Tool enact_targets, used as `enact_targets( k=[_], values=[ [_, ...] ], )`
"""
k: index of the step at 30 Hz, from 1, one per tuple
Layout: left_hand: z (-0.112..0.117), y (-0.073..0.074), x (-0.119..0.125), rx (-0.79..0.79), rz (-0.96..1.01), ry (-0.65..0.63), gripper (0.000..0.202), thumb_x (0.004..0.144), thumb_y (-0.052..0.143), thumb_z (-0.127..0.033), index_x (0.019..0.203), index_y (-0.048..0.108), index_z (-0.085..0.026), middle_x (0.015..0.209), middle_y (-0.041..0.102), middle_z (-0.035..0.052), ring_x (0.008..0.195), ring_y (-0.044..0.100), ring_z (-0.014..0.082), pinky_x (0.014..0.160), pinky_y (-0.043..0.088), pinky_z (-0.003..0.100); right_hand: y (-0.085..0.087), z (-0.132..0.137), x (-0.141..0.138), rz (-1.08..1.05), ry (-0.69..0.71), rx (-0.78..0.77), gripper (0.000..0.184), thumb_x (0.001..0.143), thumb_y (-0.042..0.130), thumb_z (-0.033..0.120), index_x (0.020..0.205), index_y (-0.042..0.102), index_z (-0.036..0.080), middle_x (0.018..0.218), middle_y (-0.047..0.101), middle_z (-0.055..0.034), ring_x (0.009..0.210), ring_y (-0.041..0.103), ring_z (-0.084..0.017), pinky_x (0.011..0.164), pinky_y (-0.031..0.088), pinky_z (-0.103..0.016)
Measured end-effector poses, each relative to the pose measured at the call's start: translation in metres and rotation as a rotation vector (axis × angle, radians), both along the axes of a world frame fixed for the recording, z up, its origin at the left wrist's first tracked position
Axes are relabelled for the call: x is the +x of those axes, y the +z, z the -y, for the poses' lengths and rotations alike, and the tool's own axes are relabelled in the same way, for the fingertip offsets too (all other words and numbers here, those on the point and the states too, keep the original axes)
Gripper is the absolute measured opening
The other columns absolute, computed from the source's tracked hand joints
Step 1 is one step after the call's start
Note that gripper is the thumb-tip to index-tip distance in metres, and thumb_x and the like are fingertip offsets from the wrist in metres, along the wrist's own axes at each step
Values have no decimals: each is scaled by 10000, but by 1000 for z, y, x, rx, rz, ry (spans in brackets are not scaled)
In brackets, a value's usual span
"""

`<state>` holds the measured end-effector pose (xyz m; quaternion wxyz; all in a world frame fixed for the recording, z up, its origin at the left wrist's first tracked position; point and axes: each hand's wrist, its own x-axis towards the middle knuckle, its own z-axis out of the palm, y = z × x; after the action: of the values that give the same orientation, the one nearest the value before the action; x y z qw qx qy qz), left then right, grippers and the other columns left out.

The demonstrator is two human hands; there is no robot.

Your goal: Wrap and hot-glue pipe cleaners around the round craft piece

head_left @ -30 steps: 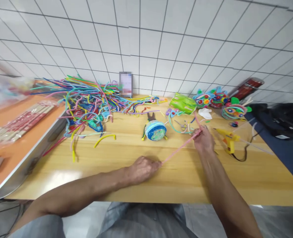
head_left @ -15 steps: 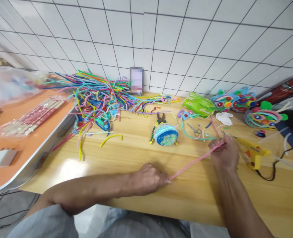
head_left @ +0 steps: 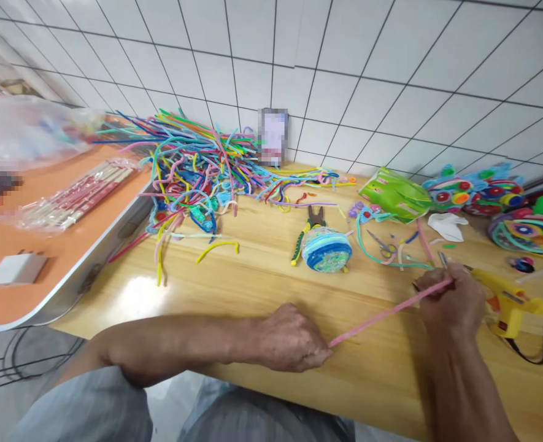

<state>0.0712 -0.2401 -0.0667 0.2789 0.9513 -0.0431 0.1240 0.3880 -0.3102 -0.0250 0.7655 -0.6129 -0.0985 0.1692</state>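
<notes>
A pink pipe cleaner [head_left: 386, 316] is stretched at a slant between my two hands. The fingertips of my left hand [head_left: 294, 341] pinch its lower end, low over the front of the table. My right hand [head_left: 455, 301] is closed around the upper end. A slim metal tip [head_left: 443, 259] sticks up from the right fist; what tool it belongs to is hidden by the fingers. Beyond the pipe cleaner sits a round piece wound in blue, white and green [head_left: 327, 250]. Pliers [head_left: 316, 216] with green and yellow handles lie partly behind it.
A heap of coloured pipe cleaners [head_left: 207, 162] spreads at the back left. Small scissors [head_left: 386, 248], a green packet [head_left: 395, 193] and a yellow glue gun [head_left: 505, 301] lie on the right. Decorated colourful pieces [head_left: 458, 191] stand by the wall near a phone [head_left: 273, 136].
The view has turned a little to the left, so things sit further right. Both hands keep hold of the pink pipe cleaner, and the metal tip at the right fist shows more.
</notes>
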Motion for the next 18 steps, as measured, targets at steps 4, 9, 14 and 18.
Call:
enact_targets(
  k=[4, 9, 14, 18],
  values=[
    [5, -9, -2, 43, 22, -22, 371, 1052, 615, -225, 681, 609, -213, 706, 781, 12, 596, 691, 155, 473, 318, 370, 5, 1, -6, -97, 30, 46, 453, 840, 615, 217, 512, 303, 221, 480, 243, 60, 435, 243, -94, 420, 284, -221],
    [16, -17, -7, 118, 52, -24, 303, 1012, 685, -220, 715, 628, -208, 627, 723, -3, 492, 621, 164, 433, 307, 376, 6, 1, -10, -80, 34, -49, 316, 626, 592, 246, 454, 328, 219, 446, 250, 38, 422, 255, -103, 398, 302, -230],
    [17, -19, -6, 169, 84, 39, 309, 1027, 678, -220, 726, 611, -207, 604, 683, 3, 483, 608, 164, 444, 342, 341, 6, 0, -2, -94, -28, -184, 283, 593, 600, 221, 496, 334, 216, 503, 254, 31, 454, 283, -114, 421, 316, -235],
    [13, -19, -5, 162, 121, 69, 284, 1037, 663, -203, 760, 601, -207, 591, 656, -7, 478, 584, 149, 458, 349, 321, -3, 2, 10, -72, 11, -255, 333, 637, 622, 248, 472, 334, 219, 499, 235, 20, 475, 280, -123, 449, 277, -272]
  ],
)
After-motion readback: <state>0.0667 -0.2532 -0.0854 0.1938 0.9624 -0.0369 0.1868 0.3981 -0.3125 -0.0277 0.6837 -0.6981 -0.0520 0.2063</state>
